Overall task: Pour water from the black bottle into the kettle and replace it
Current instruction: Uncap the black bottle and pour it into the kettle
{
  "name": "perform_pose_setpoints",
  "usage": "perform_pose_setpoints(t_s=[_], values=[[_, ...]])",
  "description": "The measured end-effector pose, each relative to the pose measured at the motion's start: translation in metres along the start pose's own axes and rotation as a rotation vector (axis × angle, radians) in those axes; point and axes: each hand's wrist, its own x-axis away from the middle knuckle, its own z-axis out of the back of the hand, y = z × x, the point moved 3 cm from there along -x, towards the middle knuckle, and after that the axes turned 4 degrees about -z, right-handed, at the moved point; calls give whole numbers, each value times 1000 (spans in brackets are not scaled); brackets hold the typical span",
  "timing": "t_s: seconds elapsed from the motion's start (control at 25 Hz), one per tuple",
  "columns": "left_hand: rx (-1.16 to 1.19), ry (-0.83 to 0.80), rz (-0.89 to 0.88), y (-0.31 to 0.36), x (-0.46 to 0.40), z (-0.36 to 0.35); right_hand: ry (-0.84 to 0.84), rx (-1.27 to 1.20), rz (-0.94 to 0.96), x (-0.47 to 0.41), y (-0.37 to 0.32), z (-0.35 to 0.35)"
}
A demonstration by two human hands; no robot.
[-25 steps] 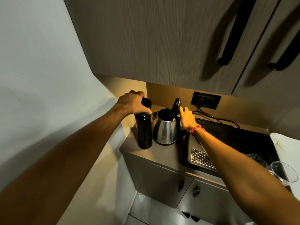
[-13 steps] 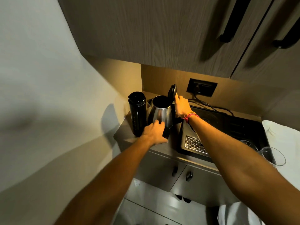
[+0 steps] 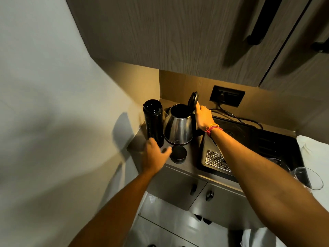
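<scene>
The tall black bottle [image 3: 153, 122] stands upright and uncapped at the counter's far left corner. Its round black cap [image 3: 178, 154] lies flat on the counter in front of the kettle. The steel kettle [image 3: 179, 128] sits just right of the bottle with its black lid [image 3: 193, 100] tipped up and open. My left hand [image 3: 155, 154] hovers low in front of the bottle, fingers apart, empty, its thumb next to the cap. My right hand [image 3: 203, 117] rests against the kettle's lid and handle side, holding the lid up.
A black sink [image 3: 258, 145] with a perforated metal drain tray [image 3: 216, 160] lies right of the kettle. A wall socket [image 3: 227, 95] with a cord is behind. Clear glasses [image 3: 308, 178] stand at the right edge. Overhead cabinets [image 3: 178, 32] hang low above the counter.
My left hand took the cap off the bottle, set it down on the counter in front of the kettle and let go. The right hand stayed at the kettle's lid.
</scene>
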Motion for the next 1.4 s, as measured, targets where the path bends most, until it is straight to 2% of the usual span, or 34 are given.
perform_pose_setpoints(t_s=[0.08,0.16,0.32,0.44,0.56,0.68,0.92,1.04,1.28,1.4], values=[[156,173,110,-14,-13,26,11,30,8,-1,-1,0],[299,260,115,-11,-38,44,23,47,9,-1,-1,0],[713,70,99,24,-81,51,24,59,16,-1,2,0],[735,110,136,31,-84,46,14,76,21,0,4,1],[677,194,159,29,-81,44,11,88,19,2,3,2],[602,196,110,30,-81,46,-16,112,27,3,2,3],[248,76,-37,35,-84,54,-30,139,30,5,1,2],[169,7,-41,44,-91,60,-27,125,40,6,2,3],[-195,-104,-80,75,-106,68,-49,143,47,8,3,3],[-283,-131,-58,82,-110,68,-58,159,50,7,3,4]])
